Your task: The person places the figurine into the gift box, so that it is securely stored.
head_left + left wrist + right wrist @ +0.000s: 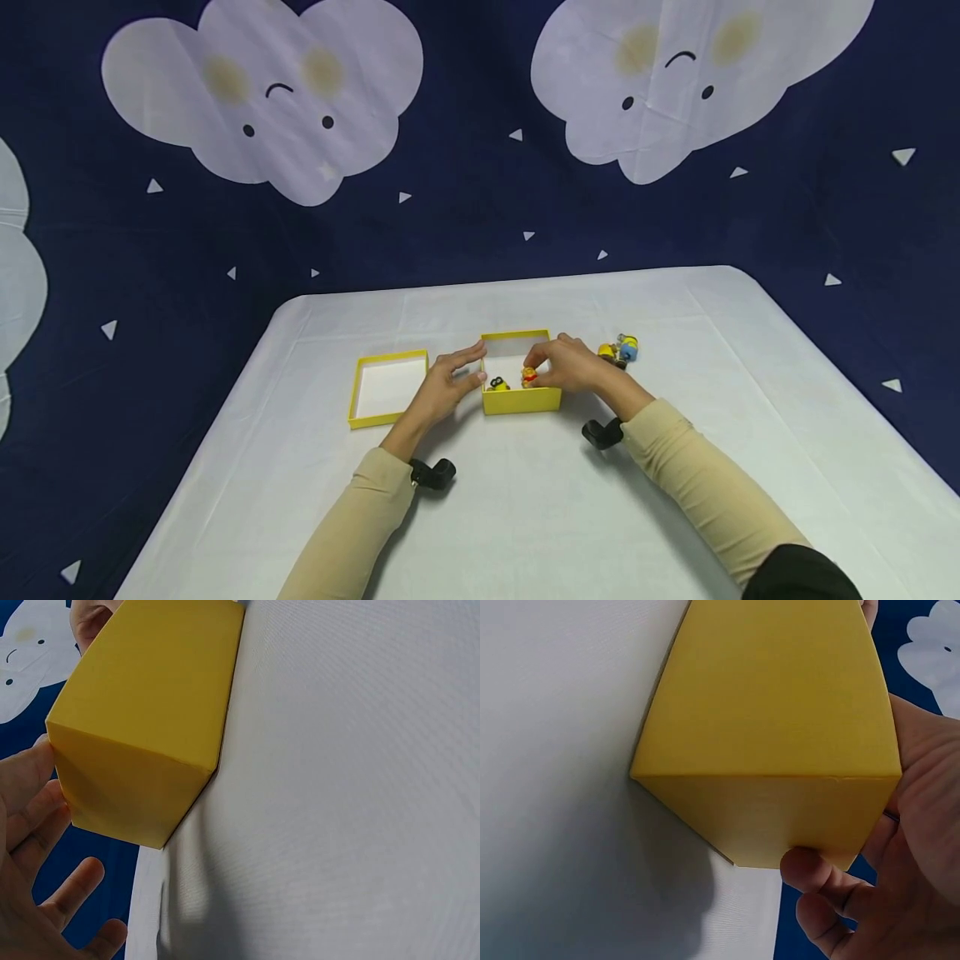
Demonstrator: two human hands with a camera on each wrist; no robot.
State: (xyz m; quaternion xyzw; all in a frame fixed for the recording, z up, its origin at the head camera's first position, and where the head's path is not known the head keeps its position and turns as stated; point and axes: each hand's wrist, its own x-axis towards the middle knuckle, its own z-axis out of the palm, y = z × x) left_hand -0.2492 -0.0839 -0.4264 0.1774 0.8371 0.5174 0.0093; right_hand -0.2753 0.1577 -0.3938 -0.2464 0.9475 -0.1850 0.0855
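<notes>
- Left hand (pixel 447 387) released, straight fingers touching box (pixel 521 402)
- Right hand (pixel 567 365) pinching toy (pixel 528 378) inside box
- Lid (pixel 390 387) just left of left hand
- Figurines (pixel 628 347) right of right hand

Head view: soft, even light; bench (pixel 525 500) bright, backdrop (pixel 465 233) dark; faint, soft-edged shadows beside both sleeves (pixel 352 525); figures (pixel 628 347) small, their detail soft. Wrist views: dimmer; box (pixel 772 697) strongly tapered by close perspective, its short side darker; bench greyish, crossed by diffuse shadows, the right view's broader.
</notes>
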